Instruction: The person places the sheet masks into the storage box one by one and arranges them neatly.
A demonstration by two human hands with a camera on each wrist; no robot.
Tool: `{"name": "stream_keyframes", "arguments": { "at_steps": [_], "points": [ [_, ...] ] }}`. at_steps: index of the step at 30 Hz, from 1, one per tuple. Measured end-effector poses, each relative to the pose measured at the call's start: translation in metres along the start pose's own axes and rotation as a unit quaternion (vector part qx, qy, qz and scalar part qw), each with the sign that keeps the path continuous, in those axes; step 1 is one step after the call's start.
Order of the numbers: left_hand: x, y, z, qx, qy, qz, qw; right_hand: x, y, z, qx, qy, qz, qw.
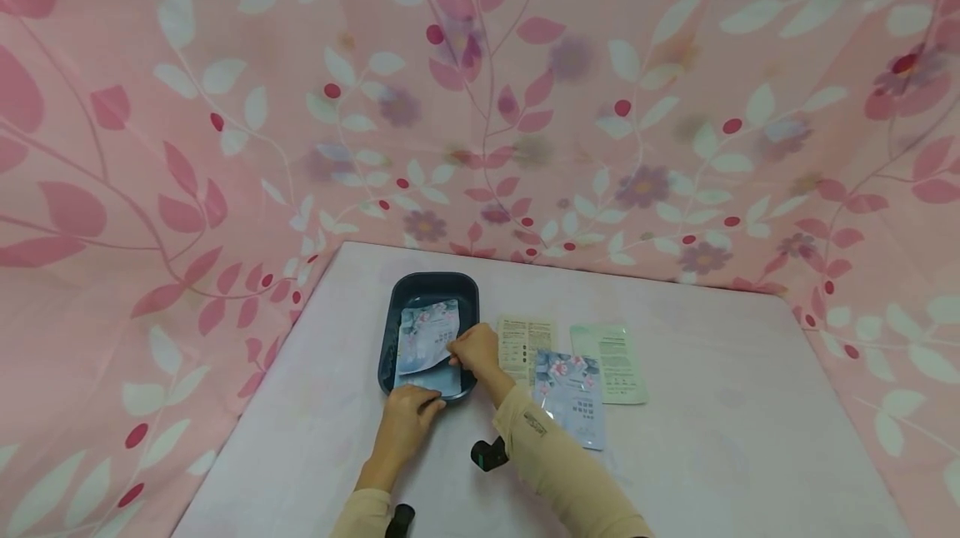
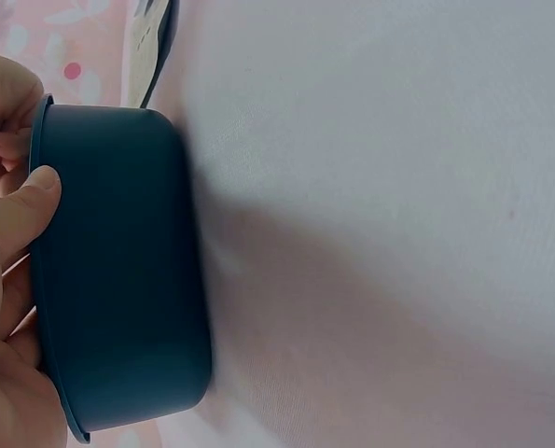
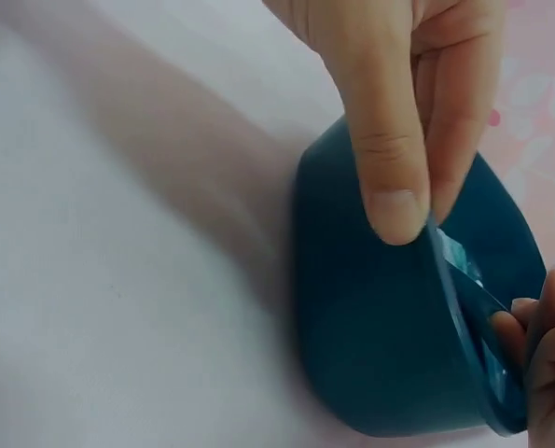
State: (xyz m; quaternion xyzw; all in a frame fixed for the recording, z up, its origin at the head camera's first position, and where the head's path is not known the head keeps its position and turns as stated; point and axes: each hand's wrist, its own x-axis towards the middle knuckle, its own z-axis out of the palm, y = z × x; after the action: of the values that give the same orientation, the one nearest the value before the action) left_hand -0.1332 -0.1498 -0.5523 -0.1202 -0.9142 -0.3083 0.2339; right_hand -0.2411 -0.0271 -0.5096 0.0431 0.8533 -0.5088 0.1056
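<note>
At seven o'clock from the head view's middle: we see a dark blue tray (image 1: 435, 284), upright on a pale surface (image 1: 712, 438).
Left grip (image 1: 405, 425): clamped on the tray's rim at six o'clock, thumb outside the wall, fingers over the inner side, as we see from the wrists.
Right grip (image 1: 477, 348): at the tray's three o'clock side, thumb and fingers together on the edge of the upper floral sachet (image 1: 430, 326); we see that edge raised and bent.
Tray contents: the upper floral sachet, over a light blue sachet (image 1: 444, 381) that we see toward six o'clock.
Cream sachet (image 1: 517, 338): on the surface at the tray's three o'clock, partly behind the right arm, its print too small for us to read.
Loose floral sachet (image 1: 568, 396): at four o'clock from the tray, overlapping the cream sachet and a green sachet (image 1: 621, 363).
Green sachet: farther out, near three o'clock.
Sleeves: beige on both arms, the right one (image 1: 558, 450) nearer us at five o'clock.
Backdrop: pink leaf-and-flower cloth (image 1: 487, 105) toward twelve o'clock.
</note>
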Motion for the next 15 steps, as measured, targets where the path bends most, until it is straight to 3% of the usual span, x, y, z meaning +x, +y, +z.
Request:
{"name": "stream_keyframes", "arguments": {
  "at_steps": [15],
  "points": [
    [-0.0005,0.0001,0.0005,0.012,0.011,0.007,0.9998,-0.0079,-0.0016,0.0029,-0.084,0.022,-0.027,0.9958]
  ]
}}
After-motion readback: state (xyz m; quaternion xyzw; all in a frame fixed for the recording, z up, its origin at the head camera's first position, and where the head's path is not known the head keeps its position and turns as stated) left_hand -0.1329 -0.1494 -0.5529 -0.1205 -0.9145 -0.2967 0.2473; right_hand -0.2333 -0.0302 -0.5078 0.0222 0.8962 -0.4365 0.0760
